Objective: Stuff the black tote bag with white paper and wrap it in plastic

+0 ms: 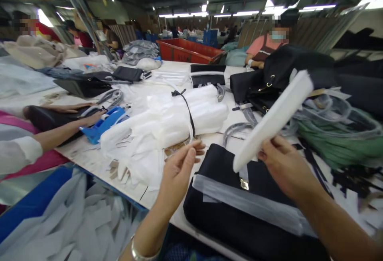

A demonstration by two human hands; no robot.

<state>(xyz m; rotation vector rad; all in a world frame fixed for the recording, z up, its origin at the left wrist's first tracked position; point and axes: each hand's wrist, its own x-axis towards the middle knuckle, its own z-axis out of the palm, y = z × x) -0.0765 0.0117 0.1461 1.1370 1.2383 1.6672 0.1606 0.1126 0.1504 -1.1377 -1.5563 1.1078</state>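
Note:
My right hand (pixel 283 163) grips a flat white foam strip (pixel 273 119) near its lower edge and holds it tilted in the air. Below it lies a black handbag (pixel 221 217) with a metal clasp and a translucent wrap strip (pixel 251 201) across its front. My left hand (pixel 181 169) is held over the table edge, left of the bag, its fingers partly extended with nothing between them. Just beyond that hand sits a bundle of white foam sheets (pixel 197 111) tied with a black band (pixel 188 111).
On the left, a co-worker's hands (pixel 92 117) rest by a dark bag and a blue tape dispenser (pixel 104 125). A bin of white scraps (pixel 86 221) stands below the table. Black bags (pixel 269 75) and a green sack (pixel 341 139) crowd the right; a red cart (pixel 190 49) is behind.

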